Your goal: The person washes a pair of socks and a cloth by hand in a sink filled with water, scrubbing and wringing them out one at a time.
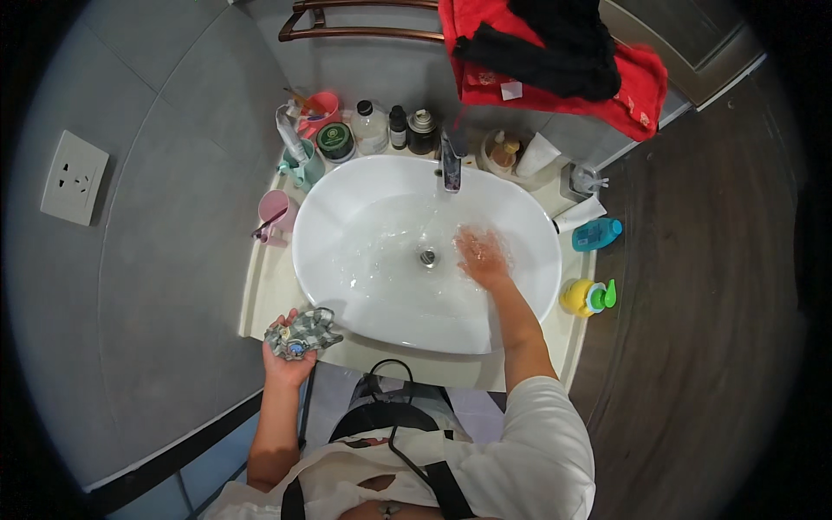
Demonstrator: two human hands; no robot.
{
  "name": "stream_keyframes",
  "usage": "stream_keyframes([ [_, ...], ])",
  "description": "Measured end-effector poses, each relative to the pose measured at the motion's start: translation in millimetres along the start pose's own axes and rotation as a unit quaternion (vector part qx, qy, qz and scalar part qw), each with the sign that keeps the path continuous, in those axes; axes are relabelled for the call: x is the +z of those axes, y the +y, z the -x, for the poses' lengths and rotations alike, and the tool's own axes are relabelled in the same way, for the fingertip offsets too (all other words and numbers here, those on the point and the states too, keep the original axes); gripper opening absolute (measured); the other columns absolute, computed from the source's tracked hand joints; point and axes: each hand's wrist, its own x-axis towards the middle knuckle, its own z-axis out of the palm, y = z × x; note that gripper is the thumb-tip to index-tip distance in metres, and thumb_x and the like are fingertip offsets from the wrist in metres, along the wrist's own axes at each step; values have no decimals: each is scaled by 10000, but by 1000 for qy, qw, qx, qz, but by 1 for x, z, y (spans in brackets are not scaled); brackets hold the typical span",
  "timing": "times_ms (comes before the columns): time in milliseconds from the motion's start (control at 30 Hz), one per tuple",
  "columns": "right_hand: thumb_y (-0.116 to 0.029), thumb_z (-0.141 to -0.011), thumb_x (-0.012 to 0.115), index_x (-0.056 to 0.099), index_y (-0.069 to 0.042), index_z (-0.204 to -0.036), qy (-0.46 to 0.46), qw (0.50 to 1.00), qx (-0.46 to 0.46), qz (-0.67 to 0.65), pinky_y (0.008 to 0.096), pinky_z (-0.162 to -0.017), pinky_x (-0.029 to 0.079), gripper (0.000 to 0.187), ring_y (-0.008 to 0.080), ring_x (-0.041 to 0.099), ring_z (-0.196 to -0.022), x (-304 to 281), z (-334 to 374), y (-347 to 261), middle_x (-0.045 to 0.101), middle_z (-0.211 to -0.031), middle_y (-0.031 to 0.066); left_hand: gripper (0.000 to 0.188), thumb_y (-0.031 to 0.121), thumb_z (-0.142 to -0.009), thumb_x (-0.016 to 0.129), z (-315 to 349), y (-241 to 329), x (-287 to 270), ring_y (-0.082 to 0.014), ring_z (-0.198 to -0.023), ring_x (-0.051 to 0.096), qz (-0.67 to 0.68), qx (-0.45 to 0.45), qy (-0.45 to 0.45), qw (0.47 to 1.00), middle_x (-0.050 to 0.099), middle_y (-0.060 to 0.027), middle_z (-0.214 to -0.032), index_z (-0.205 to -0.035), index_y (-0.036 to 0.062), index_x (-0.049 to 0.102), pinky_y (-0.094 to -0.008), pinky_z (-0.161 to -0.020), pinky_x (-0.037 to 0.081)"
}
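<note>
A small grey-and-white checked cloth item (305, 333) with a blue ornament on it rests in my left hand (289, 364), fingers curled round it, just off the counter's front left. Its exact kind does not show. My right hand (482, 258) is in the water of the white oval washbasin (314, 227), right of the drain (427, 257), with fingers spread and nothing seen in them. Ripples and splashes surround that hand. Above the basin's far rim stands a dark faucet (451, 163).
Along the left and back stand a pink mug (276, 212), a teal cup (303, 172), a green-lidded jar (334, 139) and several bottles. A blue bottle (596, 234) and a yellow pump bottle (582, 297) are on the right. Red cloth (640, 95) hangs from the rail (360, 35).
</note>
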Motion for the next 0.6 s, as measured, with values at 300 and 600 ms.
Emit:
stream_keyframes([
  [300,-391,-743,580,322,-94,-1303,202,921,305,133,456,-1015,187,685,226,233,-1278,-46,-7,34,266,-1377,92,128,237,-807,490,-20,-6,7,-215,-884,577,31,-21,-10,999,620,2,-914,-833,145,575,-385,-690,502],
  [600,-325,-745,594,324,-79,-1295,200,961,180,63,472,-1014,190,659,229,242,-1270,-29,-77,14,271,-1374,78,121,236,-809,488,-48,-14,10,-206,-823,575,40,-19,-40,998,606,20,-895,-819,156,578,-360,-591,493],
])
